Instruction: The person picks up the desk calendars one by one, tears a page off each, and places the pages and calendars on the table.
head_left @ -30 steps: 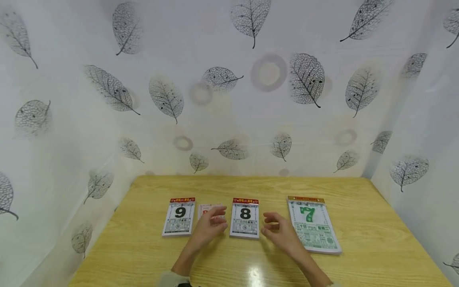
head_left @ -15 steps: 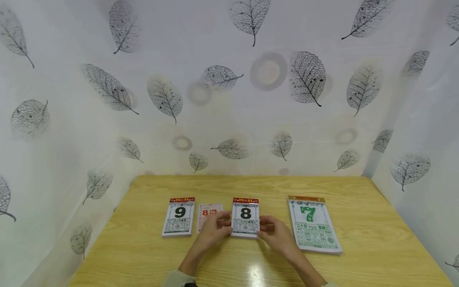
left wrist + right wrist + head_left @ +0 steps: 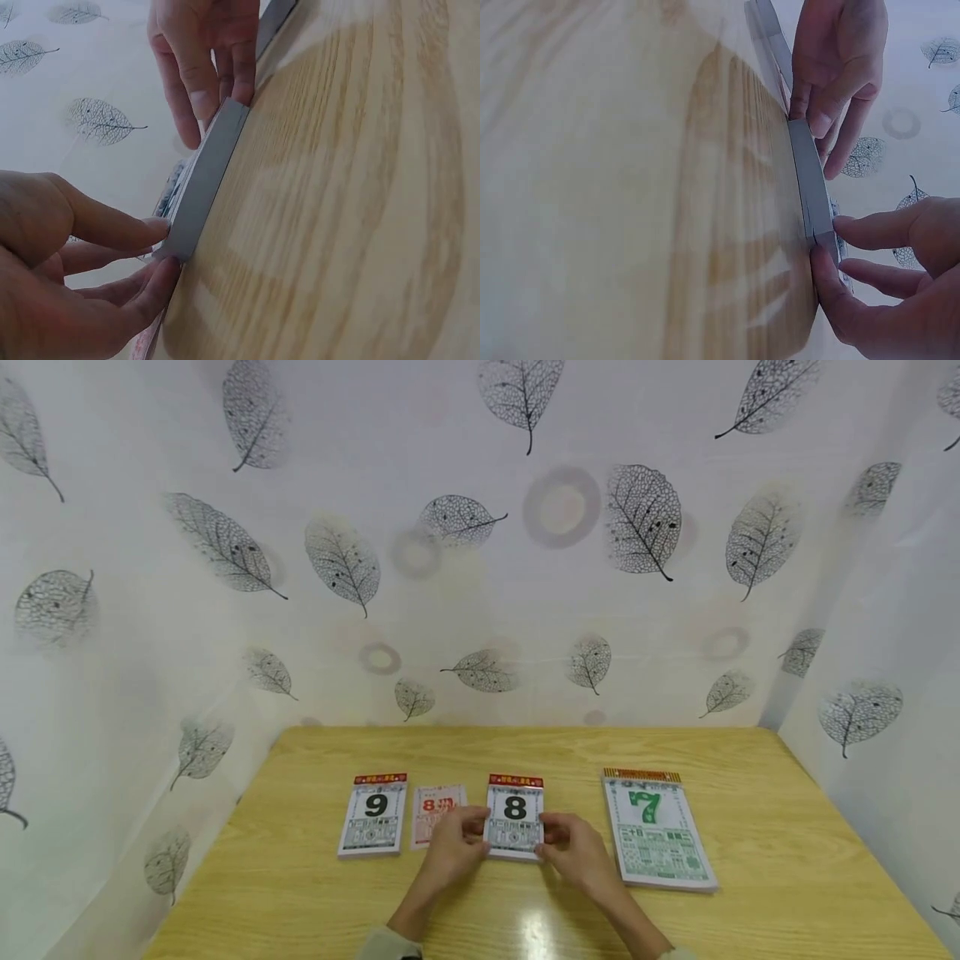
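A small tear-off calendar [image 3: 514, 827] with a red top strip and a black 8 lies face up in the middle of the table in the head view. My left hand [image 3: 454, 845] holds its left edge near the lower corner, and my right hand [image 3: 576, 850] holds the right edge opposite. In the left wrist view, the left thumb and fingers close about one corner of the grey page block [image 3: 206, 187]. From the right wrist, the right fingers [image 3: 829, 274] pinch the other corner of the block. The calendar's underside is hidden.
A similar calendar [image 3: 373, 818] showing a black 9 lies to the left. Between them is a loose red-printed sheet [image 3: 433, 800], partly behind my left hand. A larger calendar [image 3: 660, 831] with a green 7 lies right. Leaf-patterned sheeting [image 3: 480, 610] surrounds the wooden table [image 3: 315, 910].
Both hands were apart from the middle calendar a second ago. They have closed in from either side and now hold its edges; it has shifted very slightly right.
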`<state>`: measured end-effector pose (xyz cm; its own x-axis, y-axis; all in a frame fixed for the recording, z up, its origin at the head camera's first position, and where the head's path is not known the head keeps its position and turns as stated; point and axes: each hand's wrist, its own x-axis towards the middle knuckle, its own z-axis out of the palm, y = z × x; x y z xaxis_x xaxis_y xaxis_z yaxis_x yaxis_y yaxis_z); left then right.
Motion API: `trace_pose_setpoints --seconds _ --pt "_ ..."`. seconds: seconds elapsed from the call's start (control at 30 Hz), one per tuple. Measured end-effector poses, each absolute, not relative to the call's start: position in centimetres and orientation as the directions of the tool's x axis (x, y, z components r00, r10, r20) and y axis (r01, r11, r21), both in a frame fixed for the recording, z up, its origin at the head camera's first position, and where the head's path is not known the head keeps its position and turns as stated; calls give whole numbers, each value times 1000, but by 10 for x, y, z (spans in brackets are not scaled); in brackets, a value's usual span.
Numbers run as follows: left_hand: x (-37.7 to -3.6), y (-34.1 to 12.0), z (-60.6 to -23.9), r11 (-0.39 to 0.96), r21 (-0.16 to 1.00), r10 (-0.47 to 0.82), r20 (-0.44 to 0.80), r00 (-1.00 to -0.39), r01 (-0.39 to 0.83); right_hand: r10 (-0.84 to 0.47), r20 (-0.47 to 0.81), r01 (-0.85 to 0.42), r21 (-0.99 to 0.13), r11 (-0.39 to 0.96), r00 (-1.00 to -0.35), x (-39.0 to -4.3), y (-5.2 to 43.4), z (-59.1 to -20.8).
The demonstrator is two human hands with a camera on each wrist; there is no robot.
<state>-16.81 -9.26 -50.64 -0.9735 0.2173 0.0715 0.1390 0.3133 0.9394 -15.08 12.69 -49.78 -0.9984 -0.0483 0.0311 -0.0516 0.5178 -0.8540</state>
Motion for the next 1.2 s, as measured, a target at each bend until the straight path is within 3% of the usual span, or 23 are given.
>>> trace_pose_setpoints --seconds 0.47,0.7,0.97,1.2 --pt "-164 -86 -503 241 966 177 51 -983 94 -8 -21 14 -871 490 -1000 -153 130 -500" --pt "-168 -90 -500 211 977 207 -55 -977 -11 -3 -77 69 -915 398 -997 -155 135 -500" --pt "-166 -89 -499 181 983 199 -6 -980 31 -23 -124 114 -958 264 -992 -153 137 -493" --pt "-165 -90 -496 44 998 185 -56 -981 -49 -51 -123 104 -954 281 -991 -152 140 -492"
